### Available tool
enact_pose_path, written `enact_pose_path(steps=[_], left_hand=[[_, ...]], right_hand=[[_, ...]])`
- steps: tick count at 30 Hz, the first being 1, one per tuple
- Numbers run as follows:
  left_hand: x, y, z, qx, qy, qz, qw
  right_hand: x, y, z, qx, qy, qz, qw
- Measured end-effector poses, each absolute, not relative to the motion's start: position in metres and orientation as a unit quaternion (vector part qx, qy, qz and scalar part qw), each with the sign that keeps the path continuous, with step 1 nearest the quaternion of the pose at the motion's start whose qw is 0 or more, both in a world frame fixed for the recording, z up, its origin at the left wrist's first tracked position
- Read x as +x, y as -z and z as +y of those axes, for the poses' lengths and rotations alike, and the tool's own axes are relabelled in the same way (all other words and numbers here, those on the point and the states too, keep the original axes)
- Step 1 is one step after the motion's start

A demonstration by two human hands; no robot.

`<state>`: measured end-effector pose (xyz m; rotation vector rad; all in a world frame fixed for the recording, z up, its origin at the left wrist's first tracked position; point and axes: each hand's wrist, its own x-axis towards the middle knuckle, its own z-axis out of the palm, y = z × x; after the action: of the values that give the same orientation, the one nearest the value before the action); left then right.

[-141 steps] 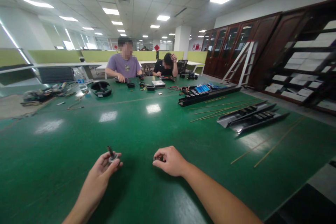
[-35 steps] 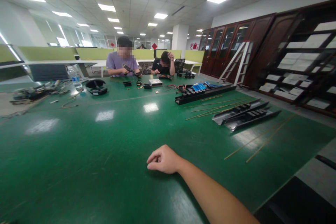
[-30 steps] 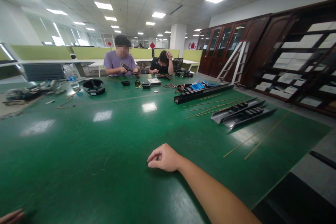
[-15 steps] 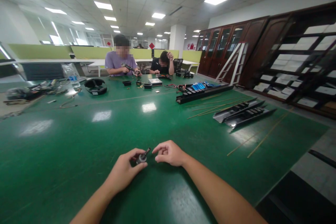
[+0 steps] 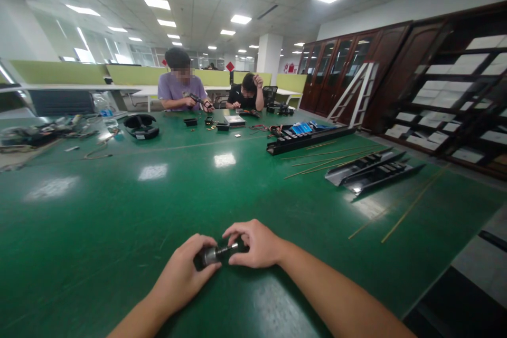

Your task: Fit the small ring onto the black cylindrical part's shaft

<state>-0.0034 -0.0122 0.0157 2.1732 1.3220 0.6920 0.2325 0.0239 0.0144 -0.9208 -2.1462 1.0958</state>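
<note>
My left hand (image 5: 184, 269) is closed around a small silver and dark metal cylinder with a thin shaft (image 5: 212, 256), held just above the green table. The shaft points right, towards my right hand. My right hand (image 5: 255, 245) curls its thumb and fingers about the shaft's tip. Something dark shows partly inside the right hand's grip, but its kind is hidden by the fingers. The two hands are close together, a little apart at the fingertips.
Metal channels (image 5: 372, 171) and thin rods (image 5: 328, 161) lie on the green table (image 5: 119, 216) to the right. A black headset (image 5: 141, 128) and small black boxes (image 5: 223, 127) sit farther back. Two people (image 5: 182, 82) sit across the table; one holds a drill-like tool (image 5: 198, 100).
My left hand left view, then came back from the lower left with the shafted cylinder. The shaft has swung level, and its tip now lies between my right hand's fingers.
</note>
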Motion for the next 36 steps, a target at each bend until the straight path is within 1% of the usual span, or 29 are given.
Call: enact_pose_path(steps=[4, 11, 19, 26, 31, 36], left_hand=[[-0.002, -0.018, -0.012, 0.812, -0.252, 0.476, 0.223], [-0.003, -0.015, -0.016, 0.817, -0.271, 0.463, 0.213], [-0.004, -0.012, -0.015, 0.805, -0.291, 0.479, 0.196], [-0.003, -0.013, -0.015, 0.792, -0.283, 0.497, 0.213], [-0.003, -0.012, -0.014, 0.793, -0.287, 0.49, 0.22], [-0.005, -0.007, -0.013, 0.795, -0.295, 0.481, 0.222]], right_hand=[[0.228, -0.012, 0.021, -0.344, -0.366, -0.818, 0.279], [0.217, -0.004, 0.023, -0.348, -0.321, -0.827, 0.304], [0.221, -0.003, 0.027, -0.34, -0.396, -0.795, 0.31], [0.22, -0.004, 0.021, -0.34, -0.326, -0.834, 0.288], [0.221, -0.007, 0.02, -0.335, -0.32, -0.841, 0.28], [0.219, -0.002, 0.021, -0.328, -0.316, -0.84, 0.294]])
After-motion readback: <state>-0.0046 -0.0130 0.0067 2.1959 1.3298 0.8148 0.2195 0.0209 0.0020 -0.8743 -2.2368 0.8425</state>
